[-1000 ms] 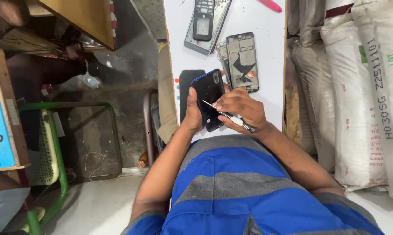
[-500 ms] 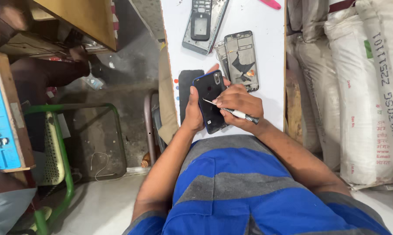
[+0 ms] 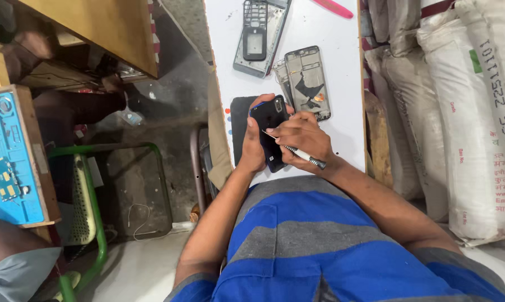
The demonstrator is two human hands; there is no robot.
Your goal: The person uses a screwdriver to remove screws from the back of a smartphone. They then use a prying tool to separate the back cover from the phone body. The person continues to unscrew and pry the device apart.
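**Two hands, one dark phone**

A person in a blue and grey striped shirt sits at a white table [image 3: 330, 84]. The left hand [image 3: 251, 150] is wrapped around a dark phone [image 3: 270, 130], fingers closed on its side. The phone is tilted up off the table, back side facing out, with its small camera near the top.

The right hand [image 3: 301, 141] sits just right of the phone and touches it. This hand is pinched shut on a thin tool [image 3: 295, 151] with a silver shaft and a dark end. The tool's point lies on the back of the phone.

Just left of the phone, partly under it, a flat black piece [image 3: 241, 126] lies on the table. Above the phone, an open phone frame [image 3: 307, 81] lies with its insides showing. Farther above it is a grey keypad shell [image 3: 261, 33]. A pink stick [image 3: 333, 8] lies up and to the right of the phone, at the table's far end.

Well to the right of the phone stand big white sacks [image 3: 476, 112]. Far to the left of the phone are a green chair [image 3: 90, 201] and a blue mat [image 3: 6, 156] with small parts.
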